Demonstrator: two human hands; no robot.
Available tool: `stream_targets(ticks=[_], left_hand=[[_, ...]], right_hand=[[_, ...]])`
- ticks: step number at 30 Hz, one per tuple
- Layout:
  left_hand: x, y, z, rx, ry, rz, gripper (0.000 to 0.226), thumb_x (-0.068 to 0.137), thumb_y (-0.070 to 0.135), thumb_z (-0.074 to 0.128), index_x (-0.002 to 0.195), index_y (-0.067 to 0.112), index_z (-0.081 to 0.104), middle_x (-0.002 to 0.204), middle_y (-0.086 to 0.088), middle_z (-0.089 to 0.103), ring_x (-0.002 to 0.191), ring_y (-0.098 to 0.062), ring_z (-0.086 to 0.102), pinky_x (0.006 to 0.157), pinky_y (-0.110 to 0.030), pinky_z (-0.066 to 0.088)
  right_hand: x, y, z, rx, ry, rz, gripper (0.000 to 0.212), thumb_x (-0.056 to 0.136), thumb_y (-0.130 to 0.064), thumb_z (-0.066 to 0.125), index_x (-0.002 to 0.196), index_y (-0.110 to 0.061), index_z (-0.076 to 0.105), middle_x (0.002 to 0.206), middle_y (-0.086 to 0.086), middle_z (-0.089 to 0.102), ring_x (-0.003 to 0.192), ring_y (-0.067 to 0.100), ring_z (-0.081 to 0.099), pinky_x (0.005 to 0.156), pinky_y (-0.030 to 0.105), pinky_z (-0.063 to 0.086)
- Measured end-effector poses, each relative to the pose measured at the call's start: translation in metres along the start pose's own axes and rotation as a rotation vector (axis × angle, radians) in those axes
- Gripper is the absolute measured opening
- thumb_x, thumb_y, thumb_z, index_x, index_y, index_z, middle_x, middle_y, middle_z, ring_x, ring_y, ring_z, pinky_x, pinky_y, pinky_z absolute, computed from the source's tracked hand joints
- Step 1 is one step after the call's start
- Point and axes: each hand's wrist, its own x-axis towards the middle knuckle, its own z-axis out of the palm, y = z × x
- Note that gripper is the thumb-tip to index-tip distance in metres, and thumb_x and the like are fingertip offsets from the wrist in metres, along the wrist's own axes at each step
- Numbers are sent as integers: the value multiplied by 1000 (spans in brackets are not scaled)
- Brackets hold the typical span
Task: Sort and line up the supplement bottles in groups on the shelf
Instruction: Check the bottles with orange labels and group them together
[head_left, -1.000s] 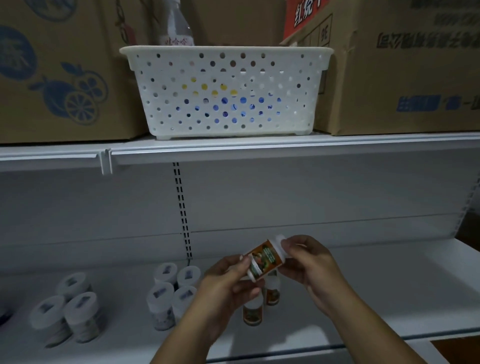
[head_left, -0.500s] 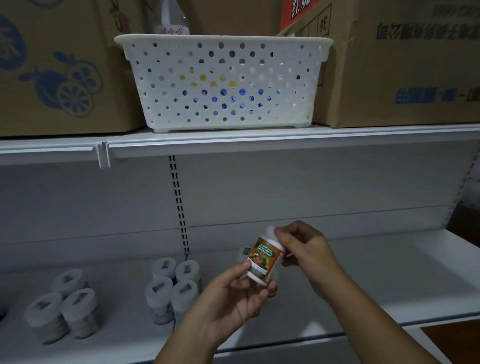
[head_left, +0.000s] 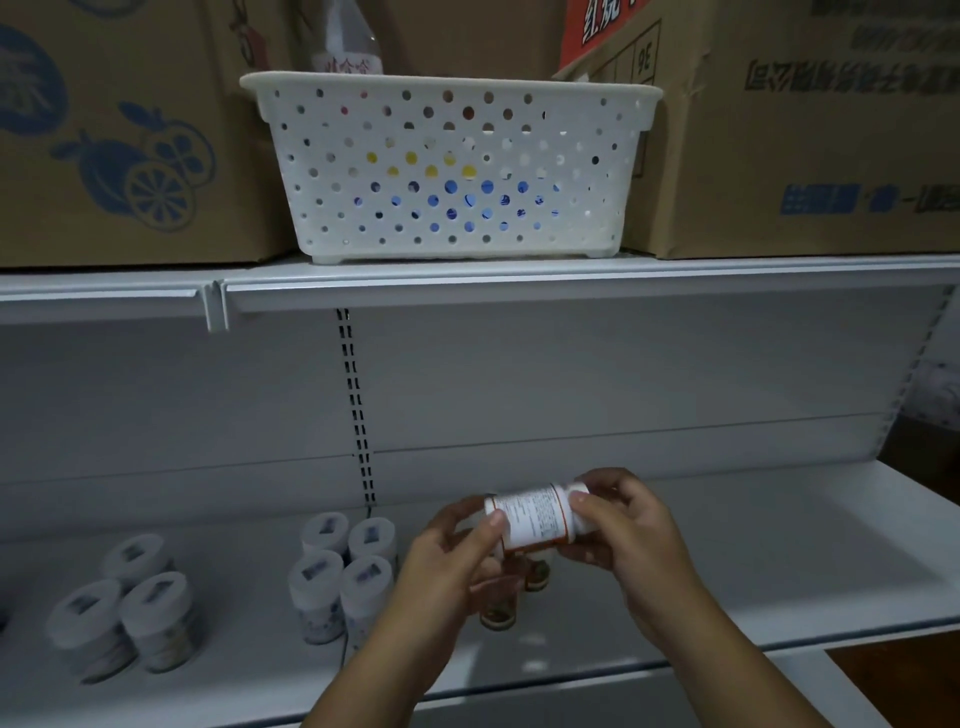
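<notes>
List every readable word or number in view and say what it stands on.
"36": upside down on the box flap behind the basket.
Red sign: large Chinese characters, cut off.
Clear bottle: red characters, blurred.
Right box: inverted print, unreadable.
Held bottle: fine print, too small.
Lid stickers: blurred.

Right cardboard box (head_left: 810, 130): "36" printed sideways; other print inverted, unreadable
Held bottle (head_left: 535, 517): fine print, too small to read

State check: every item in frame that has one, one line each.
held bottle: on its side, off the shelf, text panel up
left hand: holds its base end
right hand: grips its cap end
group of four: upright, capped
white basket: on upper shelf, holding items
</notes>
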Motion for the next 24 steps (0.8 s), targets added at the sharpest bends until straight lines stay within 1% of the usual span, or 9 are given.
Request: stream_targets(ticks=[3,5,7,10,12,16,19,22,24], left_hand=[[-3,1,-1,50,-36,15,27,78,5,69,105,5,62,83,-11,74,68,-25,71,59,-28,58],[-3,-2,-1,60,-27,50,48,61,2,80,105,5,62,90,-11,74,72,-24,71,59,-28,56],[-3,-7,0,64,-8,88,61,49,3,80,106,5,60,93,-7,74,74,-21,70,60,-27,56],[-4,-11,1,67,-34,93,61,50,-1,77,107,11,59,96,-4,73,74,-21,69,63,-28,54],[-6,-11,2,29,-71,41,63,55,6,83,112,16,59,103,-10,71,77,-26,69,65,-33,54],[-7,-13,5,58,-42,0,45,66,20,81,107,8,65,94,-13,73,74,-23,69,60,-30,55],[-8,-18,6,163,18,94,46,55,16,80,99,11,67,86,-5,75,71,-17,69,66,-34,52],[-11,-20,9,218,71,186,55,47,17,84,98,14,66,88,-4,75,76,-18,70,70,-36,56],[-13,-21,9,205,84,208,52,51,10,80,102,16,66,89,0,75,77,-15,71,71,-32,58]], right_hand=[[-5,3,-3,61,-6,1,13,88,3,54,93,-9,58,81,5,67,71,16,67,59,33,57],[-6,5,-4,60,5,16,5,90,-9,56,95,-9,57,83,6,69,72,22,69,57,33,56],[-6,5,-4,15,11,31,12,90,-19,59,96,-9,57,78,5,70,66,26,69,51,31,55],[-7,4,-7,42,-24,26,8,90,-14,57,96,-8,59,70,2,71,59,21,68,51,28,55],[-9,4,-11,75,-57,12,9,88,-8,61,97,-8,60,70,1,71,62,17,68,54,28,55],[-14,4,-13,97,-110,3,32,71,-19,59,101,-8,60,80,4,72,72,18,69,61,30,55],[-13,7,-11,105,-99,32,24,86,-17,65,105,-6,56,86,7,73,78,20,71,65,31,57],[-12,5,-7,98,-121,86,14,92,-15,54,102,-6,59,88,10,74,79,20,72,67,31,57],[-12,3,-7,184,-137,121,13,93,-8,50,100,-5,61,86,12,72,76,21,71,66,32,57]])
